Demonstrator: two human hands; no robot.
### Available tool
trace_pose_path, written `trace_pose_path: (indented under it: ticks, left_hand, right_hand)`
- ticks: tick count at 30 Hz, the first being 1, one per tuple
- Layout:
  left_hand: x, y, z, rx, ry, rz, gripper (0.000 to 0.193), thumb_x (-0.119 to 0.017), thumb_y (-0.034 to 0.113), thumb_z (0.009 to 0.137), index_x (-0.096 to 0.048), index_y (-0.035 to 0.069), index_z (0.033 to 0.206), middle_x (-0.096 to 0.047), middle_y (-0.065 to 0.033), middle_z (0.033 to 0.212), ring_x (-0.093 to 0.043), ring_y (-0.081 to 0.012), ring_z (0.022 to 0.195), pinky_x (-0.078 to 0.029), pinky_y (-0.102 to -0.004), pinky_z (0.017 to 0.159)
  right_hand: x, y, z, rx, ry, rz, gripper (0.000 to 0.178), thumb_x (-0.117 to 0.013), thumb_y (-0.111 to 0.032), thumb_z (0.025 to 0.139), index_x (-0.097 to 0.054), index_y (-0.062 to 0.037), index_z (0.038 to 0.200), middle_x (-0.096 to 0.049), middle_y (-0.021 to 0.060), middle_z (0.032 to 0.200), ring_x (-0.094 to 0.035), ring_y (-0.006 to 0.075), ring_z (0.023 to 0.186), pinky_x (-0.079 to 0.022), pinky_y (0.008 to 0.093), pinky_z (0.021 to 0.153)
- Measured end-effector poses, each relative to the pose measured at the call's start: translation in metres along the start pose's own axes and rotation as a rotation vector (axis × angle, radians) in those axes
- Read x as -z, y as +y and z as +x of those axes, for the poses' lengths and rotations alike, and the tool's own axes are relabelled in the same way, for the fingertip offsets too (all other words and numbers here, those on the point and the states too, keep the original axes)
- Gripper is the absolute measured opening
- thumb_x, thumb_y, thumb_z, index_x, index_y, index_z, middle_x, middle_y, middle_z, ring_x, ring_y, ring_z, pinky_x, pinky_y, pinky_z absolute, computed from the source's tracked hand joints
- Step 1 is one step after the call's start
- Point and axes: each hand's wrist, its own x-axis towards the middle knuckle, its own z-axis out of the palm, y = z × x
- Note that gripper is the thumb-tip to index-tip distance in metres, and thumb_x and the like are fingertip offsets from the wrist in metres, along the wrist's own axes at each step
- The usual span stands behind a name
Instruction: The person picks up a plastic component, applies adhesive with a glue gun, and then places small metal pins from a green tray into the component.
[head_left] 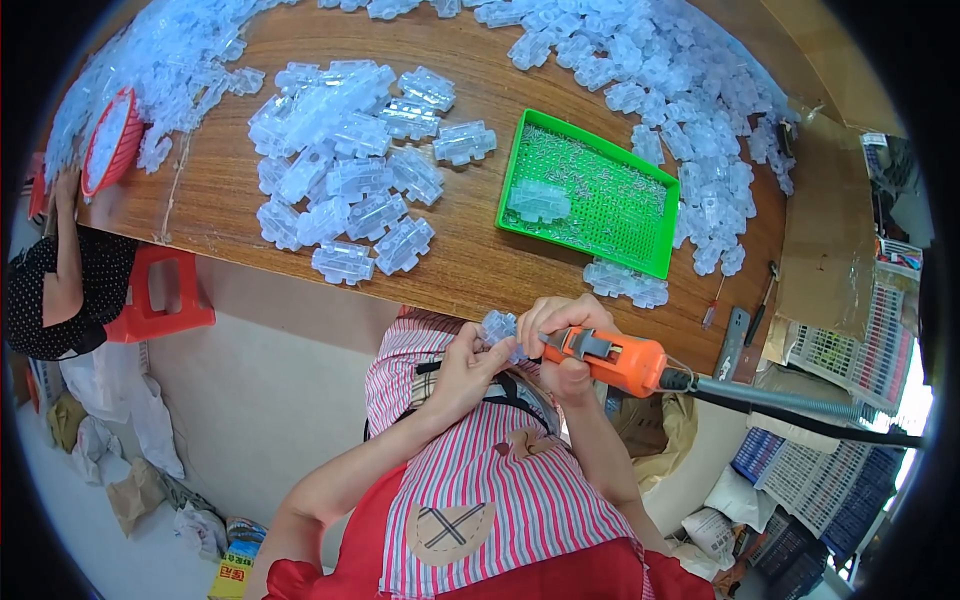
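Observation:
Just off the table's near edge, my left hand [462,372] pinches a small clear plastic housing [498,328]. My right hand [565,345] is wrapped round an orange electric screwdriver [630,364], its front end pointing left toward that housing. Whether the tip touches the housing is hidden by my fingers. Ahead of my hands lies a green perforated tray [600,246] with many small metal screws and one clear housing [540,201] in it. To the left is a loose pile of clear plastic housings [340,160]. More housings [627,283] lie against the tray's near side.
Large heaps of clear parts [690,110] cover the far and right sides of the wooden table [480,270]. A red basket [112,145] stands at the left, near another person's arm [66,240]. A spring-wrapped cable [780,395] runs right from the screwdriver. A red stool [165,295] stands below.

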Motion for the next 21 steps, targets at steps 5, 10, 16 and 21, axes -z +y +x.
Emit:
trace_pose_path:
  ticks: [5,10,16,21]
  left_hand:
    - [0.0,0.005,-0.001,-0.009,-0.03,0.089,0.026,-0.061,0.017,0.091,-0.046,-0.002,0.103,-0.061,-0.0097,0.089,-0.061,-0.01,0.075,-0.051,-0.0212,0.066]
    - [0.002,0.005,-0.002,-0.008,-0.028,-0.017,0.027,-0.063,0.015,0.089,-0.048,-0.001,0.104,-0.062,-0.0082,0.094,-0.06,-0.0103,0.084,-0.049,-0.0234,0.076]
    - [0.003,0.015,-0.007,0.128,0.073,-0.21,0.028,-0.065,0.008,0.086,-0.048,0.002,0.108,-0.061,-0.0072,0.105,-0.062,-0.0138,0.093,-0.054,-0.0255,0.083]
    - [0.001,0.015,-0.003,0.129,0.049,-0.23,0.03,-0.066,0.009,0.085,-0.048,0.001,0.106,-0.061,-0.0084,0.105,-0.062,-0.0141,0.094,-0.054,-0.0263,0.084]
  right_hand:
    - [0.006,0.0,-0.004,0.025,-0.051,-0.197,0.044,-0.069,-0.044,0.08,-0.055,-0.0022,0.087,-0.057,0.0056,0.064,-0.058,0.0144,0.056,-0.046,0.0256,0.052]
    - [0.0,-0.011,0.002,-0.127,0.142,-0.081,0.065,-0.063,-0.063,0.075,-0.051,-0.0015,0.091,-0.05,0.0037,0.059,-0.05,0.0153,0.049,-0.044,0.0296,0.048]
    - [0.007,-0.036,0.012,0.004,0.146,-0.044,0.065,-0.056,-0.066,0.079,-0.047,-0.003,0.094,-0.048,0.0029,0.058,-0.048,0.0149,0.05,-0.042,0.0294,0.047]
    - [0.002,-0.022,0.004,-0.026,0.11,-0.057,0.065,-0.059,-0.064,0.078,-0.048,-0.0026,0.093,-0.049,0.0038,0.058,-0.048,0.0144,0.049,-0.042,0.0298,0.047]
